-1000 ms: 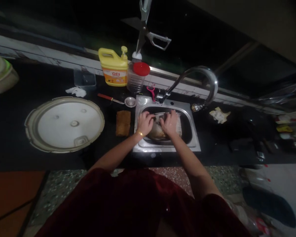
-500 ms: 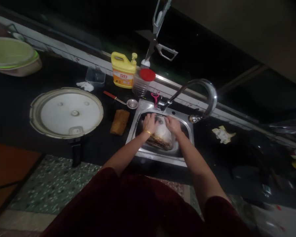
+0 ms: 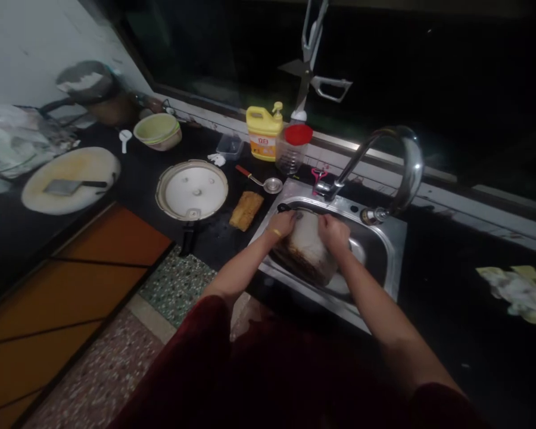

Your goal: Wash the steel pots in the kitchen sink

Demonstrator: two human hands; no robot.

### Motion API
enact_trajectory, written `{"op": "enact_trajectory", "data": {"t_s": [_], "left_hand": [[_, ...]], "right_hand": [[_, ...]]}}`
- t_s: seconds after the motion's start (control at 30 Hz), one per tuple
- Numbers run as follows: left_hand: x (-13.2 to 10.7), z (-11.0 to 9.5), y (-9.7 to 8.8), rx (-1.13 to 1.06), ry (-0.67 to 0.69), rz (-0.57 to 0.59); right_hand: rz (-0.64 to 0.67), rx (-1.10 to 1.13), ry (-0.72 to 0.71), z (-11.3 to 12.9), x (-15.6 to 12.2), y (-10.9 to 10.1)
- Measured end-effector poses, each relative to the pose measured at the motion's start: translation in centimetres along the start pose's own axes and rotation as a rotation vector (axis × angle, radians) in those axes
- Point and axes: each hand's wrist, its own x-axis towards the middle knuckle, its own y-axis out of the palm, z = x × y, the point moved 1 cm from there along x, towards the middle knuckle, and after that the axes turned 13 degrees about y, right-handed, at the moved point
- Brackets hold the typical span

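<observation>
Both left hand (image 3: 282, 225) and right hand (image 3: 333, 231) grip the pot (image 3: 308, 249); label on yellow jug (image 3: 263, 126) illegible.

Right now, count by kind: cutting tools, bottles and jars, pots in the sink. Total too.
Cutting tools: 4 (cleaver, knife, peeler, scissors)
Bottles and jars: 2 (yellow bottle, jar)
Pots in the sink: 1 (pot, left hand and right hand on it)
Total: 7

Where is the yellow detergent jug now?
Head view, upper centre: the yellow detergent jug stands at the back of the counter, left of the sink, beside the red-lidded jar.
</observation>
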Motion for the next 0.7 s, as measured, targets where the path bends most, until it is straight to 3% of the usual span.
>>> {"op": "enact_trajectory", "data": {"t_s": [0.1,0.17,0.3,0.4,0.57,0.7], "left_hand": [[1.6,0.1,-0.5,0.028,-0.087,-0.017],[1.5,0.2,-0.6,0.042,-0.12,-0.011],[0.1,0.7,-0.7,0.043,-0.108,0.128],[1.0,0.9,-1.3,0.043,-0.054,0.177],[4.9,0.5,-1.9,0.013,-0.08,0.11],[4.3,0.7,-1.0,-0.003,-0.102,0.003]], "right_hand": [[0.007,-0.005,0.001,0.0,0.0,0.0],[0.003,-0.011,0.01,0.0,0.0,0.2],[0.005,-0.014,0.027,-0.1,0.1,0.5],[0.004,-0.012,0.022,-0.1,0.1,0.7],[-0.032,-0.043,0.038,0.0,0.1,0.8],[-0.031,-0.033,0.059,0.1,0.2,0.9]]}}
